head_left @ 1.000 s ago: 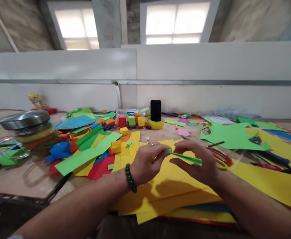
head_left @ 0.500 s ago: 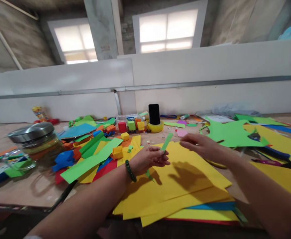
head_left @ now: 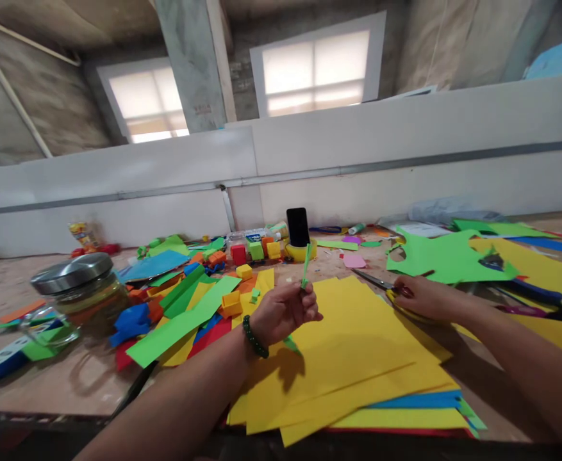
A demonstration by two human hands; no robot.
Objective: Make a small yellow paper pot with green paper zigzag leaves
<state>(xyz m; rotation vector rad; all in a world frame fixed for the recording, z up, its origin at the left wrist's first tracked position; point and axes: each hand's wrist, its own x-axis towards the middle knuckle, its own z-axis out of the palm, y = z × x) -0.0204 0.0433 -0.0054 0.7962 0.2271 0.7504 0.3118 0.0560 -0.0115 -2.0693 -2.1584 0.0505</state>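
My left hand [head_left: 285, 312], with a dark bead bracelet at the wrist, pinches a narrow green paper strip [head_left: 306, 261] that points upward. It is held above a stack of yellow paper sheets [head_left: 348, 346]. To the right, my right hand [head_left: 422, 296] has its fingers closed around the handles of a pair of scissors [head_left: 371, 279] with yellow on the grips. The blades point left, past the stack's upper right edge. A small green scrap [head_left: 291, 346] lies on the yellow sheets below my left hand.
A glass jar with a metal lid [head_left: 72, 275] stands at left. Cut paper and small folded boxes [head_left: 231, 303] crowd the area beside it. A phone [head_left: 298, 226] leans upright on a yellow tape roll. Green sheet offcuts [head_left: 448, 256] lie at right.
My right hand has moved right and down, and now grips the scissors. The green strip in my left hand has turned edge-on. The view has tilted slightly.
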